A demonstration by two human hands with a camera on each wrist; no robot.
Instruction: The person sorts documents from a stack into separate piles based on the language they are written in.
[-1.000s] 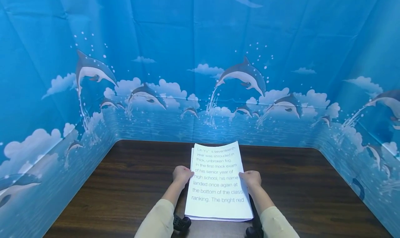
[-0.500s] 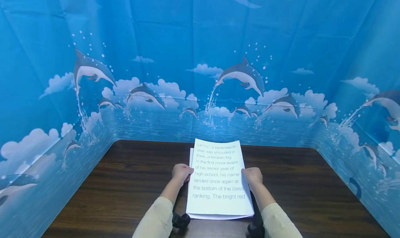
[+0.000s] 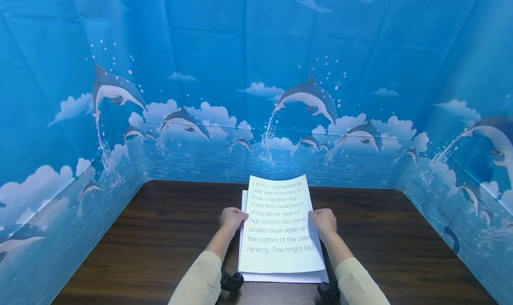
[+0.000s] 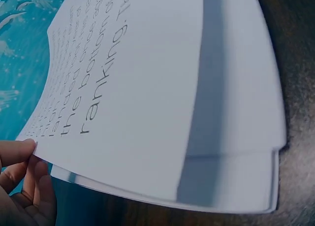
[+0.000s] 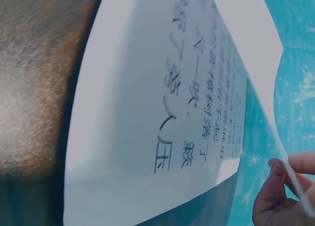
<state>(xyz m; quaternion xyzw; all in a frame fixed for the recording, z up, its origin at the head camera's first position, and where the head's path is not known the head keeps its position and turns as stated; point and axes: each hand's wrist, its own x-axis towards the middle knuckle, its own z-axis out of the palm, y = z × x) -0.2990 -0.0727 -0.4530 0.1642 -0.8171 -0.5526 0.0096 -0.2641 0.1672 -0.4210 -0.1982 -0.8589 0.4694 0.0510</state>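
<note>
A white printed sheet of paper [image 3: 278, 225] with large English text is held up by its two long edges, its far end curving upward. My left hand [image 3: 232, 218] pinches the left edge between thumb and fingers. On the opposite edge, my right hand [image 3: 323, 220] pinches the sheet, which the right wrist view shows edge-on between thumb and fingers. Beneath lie more white papers [image 4: 246, 88], apart from the raised sheet at the near end, with a shadow on them. The right wrist view shows Chinese characters on the upper of these papers [image 5: 123, 137].
The papers lie on a dark wood-grain table [image 3: 160, 233]. A blue dolphin-printed cloth [image 3: 216, 73] surrounds its back and sides. Black wrist devices [image 3: 231, 282] sit under both forearms, close to the papers' near corners.
Both hands have raised the printed sheet slightly. Its near edge has come away from the papers below, and more of the lower papers shows at the front.
</note>
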